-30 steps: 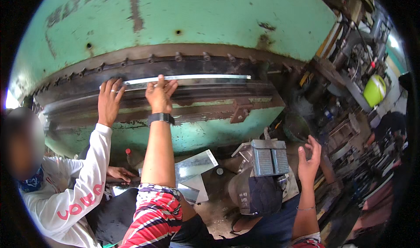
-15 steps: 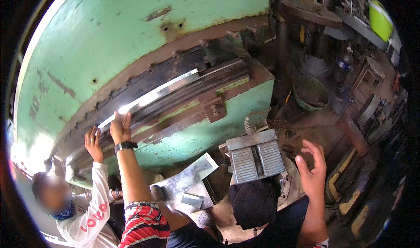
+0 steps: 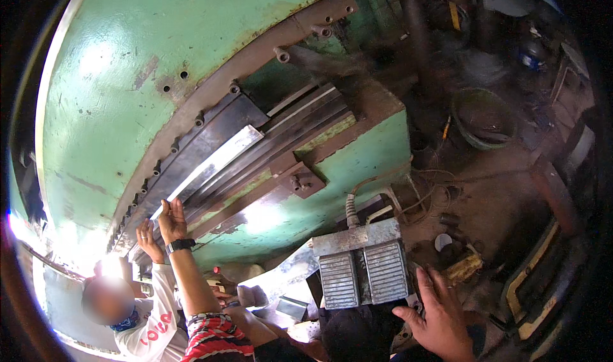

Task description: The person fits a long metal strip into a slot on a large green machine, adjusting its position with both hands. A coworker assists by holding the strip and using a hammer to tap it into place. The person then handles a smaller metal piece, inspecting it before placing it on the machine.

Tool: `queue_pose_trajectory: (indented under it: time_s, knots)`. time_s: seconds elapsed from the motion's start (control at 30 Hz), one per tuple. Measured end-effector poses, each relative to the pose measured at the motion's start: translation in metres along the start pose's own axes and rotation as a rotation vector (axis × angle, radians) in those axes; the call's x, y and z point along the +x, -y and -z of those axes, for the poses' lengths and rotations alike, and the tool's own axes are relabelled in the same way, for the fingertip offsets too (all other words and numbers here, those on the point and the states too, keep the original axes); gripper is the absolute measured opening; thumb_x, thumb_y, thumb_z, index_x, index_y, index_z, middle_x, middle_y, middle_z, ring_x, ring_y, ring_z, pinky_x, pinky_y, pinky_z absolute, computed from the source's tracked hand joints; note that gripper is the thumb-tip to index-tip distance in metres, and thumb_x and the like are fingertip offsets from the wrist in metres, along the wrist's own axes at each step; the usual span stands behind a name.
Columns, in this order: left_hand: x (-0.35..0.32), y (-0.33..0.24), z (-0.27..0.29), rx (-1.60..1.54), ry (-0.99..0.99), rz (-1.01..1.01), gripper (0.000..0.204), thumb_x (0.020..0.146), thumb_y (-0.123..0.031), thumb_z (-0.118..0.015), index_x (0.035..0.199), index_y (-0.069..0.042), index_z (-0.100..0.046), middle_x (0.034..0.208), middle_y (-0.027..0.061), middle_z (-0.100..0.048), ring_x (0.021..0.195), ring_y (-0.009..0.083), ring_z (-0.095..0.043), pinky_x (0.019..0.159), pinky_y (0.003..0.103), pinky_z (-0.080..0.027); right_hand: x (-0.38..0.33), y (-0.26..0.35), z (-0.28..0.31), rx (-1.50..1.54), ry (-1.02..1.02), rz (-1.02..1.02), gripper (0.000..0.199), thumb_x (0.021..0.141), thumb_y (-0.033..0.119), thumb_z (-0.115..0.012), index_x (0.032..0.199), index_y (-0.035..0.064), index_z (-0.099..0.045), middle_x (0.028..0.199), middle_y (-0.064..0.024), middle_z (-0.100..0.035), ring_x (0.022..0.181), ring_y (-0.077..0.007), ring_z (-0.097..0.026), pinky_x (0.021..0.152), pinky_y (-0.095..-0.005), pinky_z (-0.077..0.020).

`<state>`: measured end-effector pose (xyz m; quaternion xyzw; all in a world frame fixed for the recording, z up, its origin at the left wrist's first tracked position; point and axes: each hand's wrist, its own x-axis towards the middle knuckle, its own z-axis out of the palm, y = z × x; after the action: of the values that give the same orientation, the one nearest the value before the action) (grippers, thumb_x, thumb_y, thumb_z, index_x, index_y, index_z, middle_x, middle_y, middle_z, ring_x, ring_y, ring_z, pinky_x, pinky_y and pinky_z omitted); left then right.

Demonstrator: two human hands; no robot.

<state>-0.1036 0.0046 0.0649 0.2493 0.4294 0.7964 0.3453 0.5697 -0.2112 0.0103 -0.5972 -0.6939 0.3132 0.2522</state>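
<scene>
Close by, the right hand [image 3: 437,314] is held with thumb and fingers spread beside a twin-treaded foot pedal [image 3: 348,269]; whether the pedal is touched cannot be told. Well apart from it, the left hand [image 3: 172,221] is raised to the near end of a shiny metal strip [image 3: 217,159]; whether the strip is gripped cannot be told. The strip is set slantwise along the front of a green press machine [image 3: 96,126]. Just beside the left hand, a co-worker's hand [image 3: 149,241] is raised. Farther off, a round basket [image 3: 476,138] is seen on the floor [image 3: 485,189].
</scene>
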Motion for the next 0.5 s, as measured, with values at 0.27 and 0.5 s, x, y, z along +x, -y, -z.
queue_pose_trajectory:
  time_s: [0.27,0.5]
  knots:
    - [0.002,0.0,0.008,0.065,-0.077,-0.062,0.013,0.102,-0.014,-0.067,0.104,-0.001,-0.064,0.095,0.0122,-0.069,0.095,0.0281,-0.074,0.088,0.04,-0.066,0.012,-0.008,-0.019,0.036,-0.14,0.039,0.057,0.096,0.032,-0.073,0.139,0.0013,-0.052,0.136,-0.0244,-0.056,0.125,-0.0421,-0.055,0.105,-0.0475,-0.0453]
    - [0.037,0.005,0.056,-0.049,0.127,-0.027,0.012,0.103,-0.012,-0.064,0.105,0.0,-0.062,0.097,0.0112,-0.068,0.097,0.0291,-0.073,0.088,0.04,-0.066,0.021,-0.008,-0.023,0.285,-0.127,-0.125,0.059,0.091,0.033,-0.078,0.13,-0.0021,-0.051,0.122,-0.0213,-0.056,0.118,-0.0384,-0.057,0.103,-0.0448,-0.0436]
